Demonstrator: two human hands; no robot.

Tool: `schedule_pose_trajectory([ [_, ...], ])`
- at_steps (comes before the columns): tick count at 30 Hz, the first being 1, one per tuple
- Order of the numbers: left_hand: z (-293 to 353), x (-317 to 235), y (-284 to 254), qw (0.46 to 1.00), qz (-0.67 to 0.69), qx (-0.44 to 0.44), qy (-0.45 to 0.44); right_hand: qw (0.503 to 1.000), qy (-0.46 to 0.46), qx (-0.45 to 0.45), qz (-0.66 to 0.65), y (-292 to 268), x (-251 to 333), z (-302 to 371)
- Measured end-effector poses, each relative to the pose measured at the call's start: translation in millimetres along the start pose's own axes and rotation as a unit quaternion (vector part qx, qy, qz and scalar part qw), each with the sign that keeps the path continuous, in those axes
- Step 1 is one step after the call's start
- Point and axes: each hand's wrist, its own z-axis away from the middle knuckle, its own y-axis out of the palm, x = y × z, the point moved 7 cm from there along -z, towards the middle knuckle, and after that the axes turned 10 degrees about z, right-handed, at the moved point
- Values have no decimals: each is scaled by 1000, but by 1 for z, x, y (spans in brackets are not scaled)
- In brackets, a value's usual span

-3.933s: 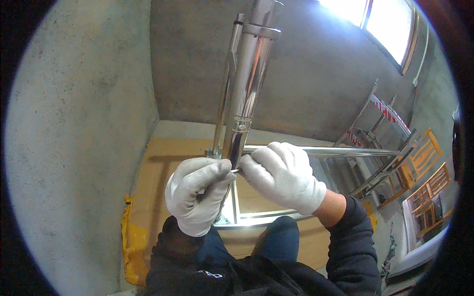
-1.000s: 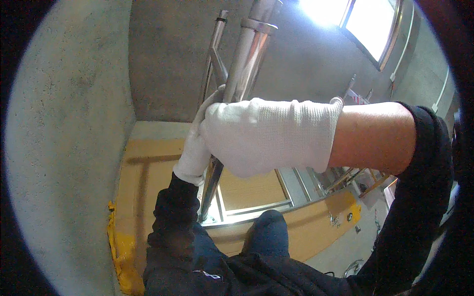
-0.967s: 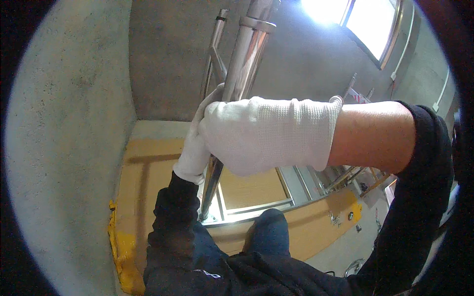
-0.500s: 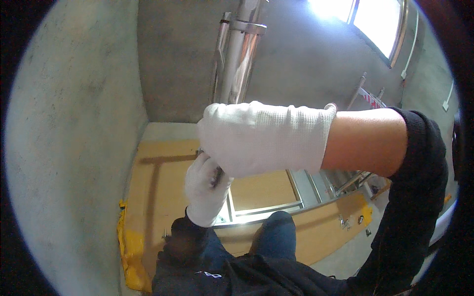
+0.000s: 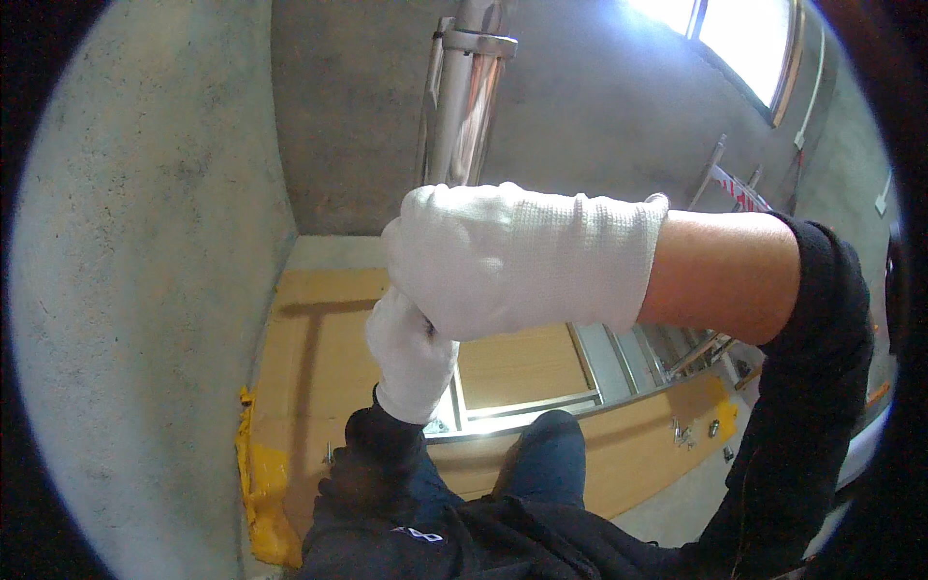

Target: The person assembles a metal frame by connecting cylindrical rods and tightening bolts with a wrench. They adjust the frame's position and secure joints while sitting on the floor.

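Note:
A shiny metal tube [image 5: 458, 126] with a ring bracket [image 5: 478, 44] and a thinner rod beside it rises behind my hands. Across its lower end lies my right hand [image 5: 474, 261], in a white knitted glove, curled closed with its fingertips turned away from view. Just below, my left hand [image 5: 411, 353], gloved alike, is closed and presses up against the right one. Whatever the two hands grip is covered by the gloves. Beneath them a metal frame [image 5: 532, 411] rests on a tan board [image 5: 527, 362].
Small metal hardware [image 5: 683, 435] sits on the board's right part. Yellow wrapping [image 5: 266, 503] edges its left side. A bare wall [image 5: 164, 290] stands close on the left. At the right back are metal rails with a red-and-white strip [image 5: 739, 188], below a window [image 5: 744, 43].
The view has shifted slightly. Both hands sit a little higher in it, still together. The dark gap seen in the left hand's grip is now mostly covered.

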Motion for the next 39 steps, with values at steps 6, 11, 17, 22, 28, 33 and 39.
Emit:
schedule_pose_trajectory([
  [6,1,8,9,985,85,39,-144,955,-47,-176,234,-17,6,13],
  [11,-6,1,10,985,81,35,-151,904,145,-402,-18,-5,-22,66],
  [17,-3,7,9,979,110,23,-169,847,212,-432,-228,43,-24,50],
  [22,-6,1,10,978,105,22,-180,802,255,-445,-306,53,-25,44],
  [28,-12,-5,10,988,83,53,-119,839,266,-443,-169,37,-18,45],
  [33,0,4,5,980,97,83,-151,869,248,-412,-115,25,-18,42],
  [39,10,21,-9,951,202,-6,-232,915,242,-310,90,19,-8,35],
])
